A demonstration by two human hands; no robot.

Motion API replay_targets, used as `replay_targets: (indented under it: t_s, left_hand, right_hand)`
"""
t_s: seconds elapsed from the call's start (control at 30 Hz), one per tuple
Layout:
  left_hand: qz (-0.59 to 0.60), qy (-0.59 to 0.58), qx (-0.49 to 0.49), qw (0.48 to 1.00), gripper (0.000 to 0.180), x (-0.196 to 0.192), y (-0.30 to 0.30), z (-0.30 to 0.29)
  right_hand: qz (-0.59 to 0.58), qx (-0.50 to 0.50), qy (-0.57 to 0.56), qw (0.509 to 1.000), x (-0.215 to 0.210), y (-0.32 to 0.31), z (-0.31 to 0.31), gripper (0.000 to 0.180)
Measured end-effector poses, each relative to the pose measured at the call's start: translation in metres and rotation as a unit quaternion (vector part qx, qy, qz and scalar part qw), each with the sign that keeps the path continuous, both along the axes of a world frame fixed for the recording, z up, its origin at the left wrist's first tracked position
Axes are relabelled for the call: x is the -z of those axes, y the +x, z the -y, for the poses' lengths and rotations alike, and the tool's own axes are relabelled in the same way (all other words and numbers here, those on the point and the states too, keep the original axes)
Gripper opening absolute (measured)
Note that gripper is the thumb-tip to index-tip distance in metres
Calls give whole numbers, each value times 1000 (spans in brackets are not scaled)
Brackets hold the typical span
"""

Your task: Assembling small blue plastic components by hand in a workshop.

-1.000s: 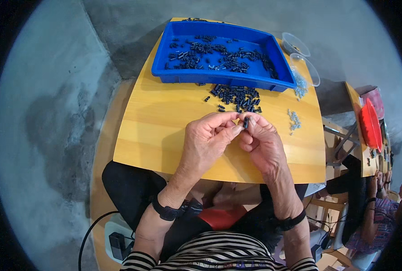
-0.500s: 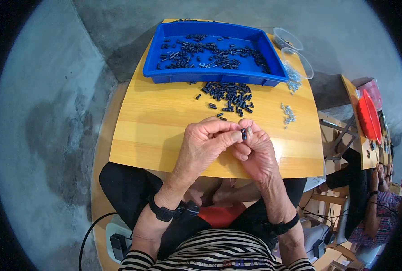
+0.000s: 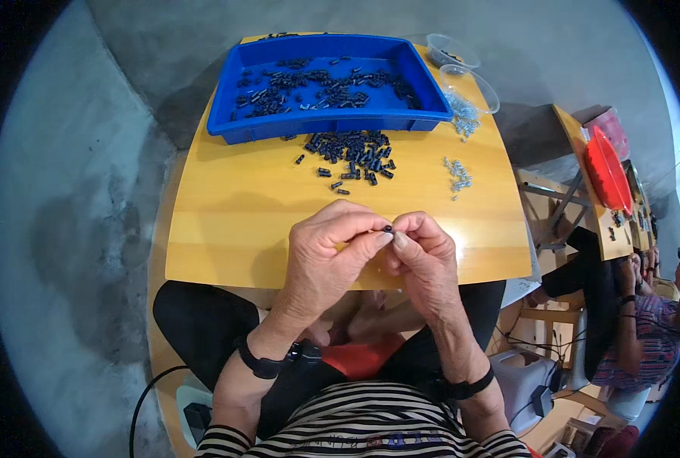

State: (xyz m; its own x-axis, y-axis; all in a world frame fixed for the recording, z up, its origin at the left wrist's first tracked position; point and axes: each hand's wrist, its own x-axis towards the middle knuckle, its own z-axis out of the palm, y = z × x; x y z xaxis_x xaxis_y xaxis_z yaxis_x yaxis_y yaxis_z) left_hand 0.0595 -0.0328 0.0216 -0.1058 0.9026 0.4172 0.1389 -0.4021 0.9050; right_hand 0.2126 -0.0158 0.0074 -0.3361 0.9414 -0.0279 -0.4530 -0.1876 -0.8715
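Note:
Above the near part of the wooden table [image 3: 225,237], my hands meet fingertip to fingertip. Between them is a small black plastic piece [image 3: 388,229], partly covered by the fingers. My left hand [image 3: 336,248] pinches it with thumb and forefinger. From the other side, the thumb and fingers of my right hand [image 3: 424,256] close on it too. Beyond the hands lies a pile of like black pieces [image 3: 355,155], with a few strays on its near side. To the right is a small scatter of shiny silvery metal parts [image 3: 458,177], perhaps screws.
A blue tray [image 3: 332,122] holding many black pieces stands at the back. Right of it, a clear tub [image 3: 489,95] lies tipped beside silvery parts, with another clear bowl [image 3: 454,52] behind. At far right, a person [image 3: 638,343] sits by another table with a red basin [image 3: 609,172].
The black piece has turned in my fingertips, now showing its round end. The whole view has shifted, so table and tray appear further left.

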Motion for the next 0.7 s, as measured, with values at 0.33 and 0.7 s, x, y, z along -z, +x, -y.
replay_targets:
  t_s: [0.33, 0.7]
  left_hand:
    - [-101, 88, -16, 991, 11, -4, 6, 8]
    - [-43, -2, 18, 999, 10, -1, 10, 11]
  right_hand:
    - [37, 16, 37, 998, -1, 9, 13, 10]
    - [129, 28, 28, 991, -7, 19, 15, 8]
